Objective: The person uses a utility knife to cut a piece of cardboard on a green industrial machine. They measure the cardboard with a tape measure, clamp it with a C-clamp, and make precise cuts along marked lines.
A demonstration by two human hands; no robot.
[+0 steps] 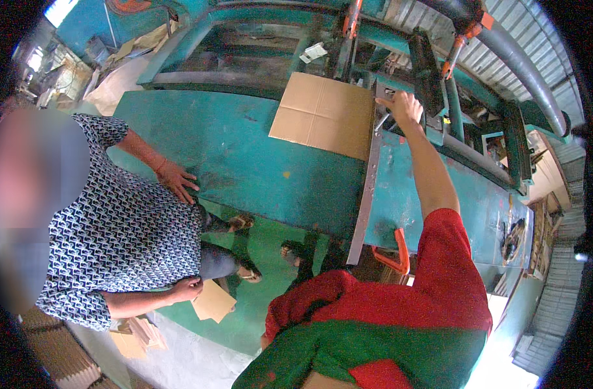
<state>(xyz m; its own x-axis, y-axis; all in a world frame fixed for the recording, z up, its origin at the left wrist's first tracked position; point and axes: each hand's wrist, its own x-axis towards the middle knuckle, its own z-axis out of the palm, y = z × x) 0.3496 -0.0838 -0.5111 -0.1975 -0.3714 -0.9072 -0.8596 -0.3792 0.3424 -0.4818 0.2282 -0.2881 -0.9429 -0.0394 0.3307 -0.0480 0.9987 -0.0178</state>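
My right arm reaches over the bench to the far side, where my right hand is at a metal fitting at the upper end of a long metal bar. Its fingers curl down and the thumb points left; what they close around is hidden. A short metal lever shows just below the hand. Left of the bar, a creased brown cardboard sheet lies flat on the teal table. My left sleeve hangs down near my body, with only a sliver of skin below it; the left hand is out of sight.
A co-worker in a patterned shirt stands at the left, one hand on the table edge. Orange handle juts out near my body. Machine frame and pipes rise behind. Cardboard pieces are by the co-worker's lower hand.
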